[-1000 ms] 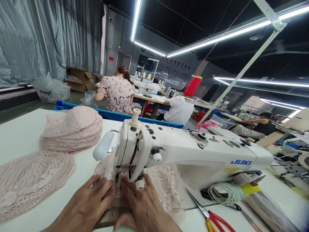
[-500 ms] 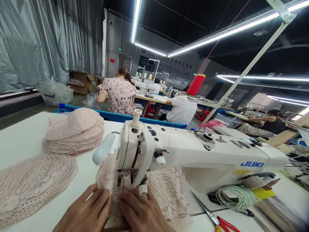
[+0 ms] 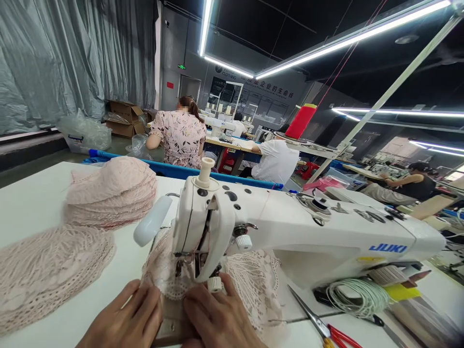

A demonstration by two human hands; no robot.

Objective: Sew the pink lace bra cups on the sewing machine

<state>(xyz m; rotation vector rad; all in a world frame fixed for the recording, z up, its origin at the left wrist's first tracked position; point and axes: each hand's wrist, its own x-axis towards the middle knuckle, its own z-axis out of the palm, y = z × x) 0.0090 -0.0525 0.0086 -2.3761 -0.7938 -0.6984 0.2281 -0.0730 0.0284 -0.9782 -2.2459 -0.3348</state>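
Pale pink lace fabric (image 3: 170, 280) lies under the needle area of a white JUKI sewing machine (image 3: 282, 217). My left hand (image 3: 126, 314) has its fingers together on the lace's near left edge; the fingertips are partly hidden. To the right of the presser foot (image 3: 179, 267), my right hand (image 3: 221, 309) pinches the same lace, its fingers curled down close to the machine bed. More patterned lace (image 3: 250, 285) spreads out beyond the right hand, beneath the machine arm.
On the left stand a stack of pink lace cups (image 3: 112, 193) and a flat lace pile (image 3: 54, 270). Scissors (image 3: 315, 319) and a coil of pale green cord (image 3: 357, 297) lie at the right. A red thread cone (image 3: 301, 121) stands behind. Several people sit at machines farther back.
Both hands have shifted slightly apart, and the left has moved a little left. The lace between them has turned, showing a curved scalloped edge and more bare machine bed. The camera view has shifted slightly.
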